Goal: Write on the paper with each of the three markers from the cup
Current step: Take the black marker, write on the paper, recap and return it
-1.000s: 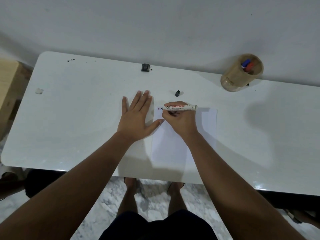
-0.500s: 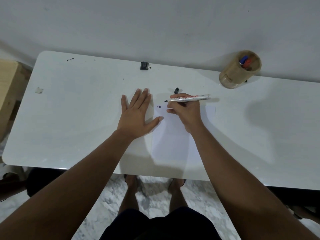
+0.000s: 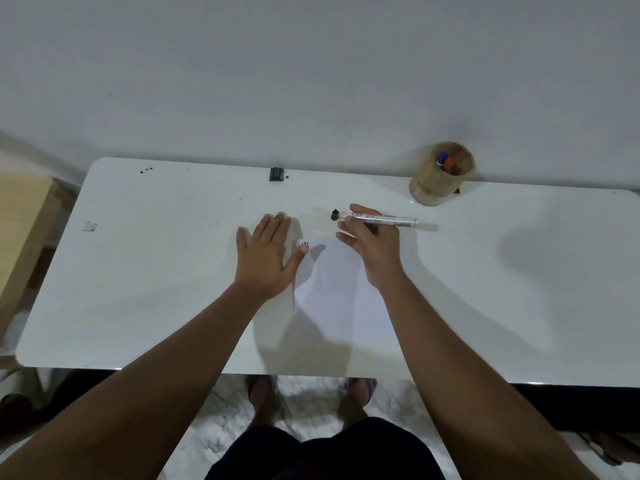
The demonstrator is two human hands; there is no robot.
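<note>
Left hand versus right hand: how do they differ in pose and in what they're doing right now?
The left hand lies flat and open, fingers spread, its thumb on the paper edge and the rest on the table; the right hand is raised beyond the paper's far edge. The left hand holds nothing; the right hand grips a white marker lying nearly level, tip at the black cap. Both are bare and reach forward over the table.
</note>
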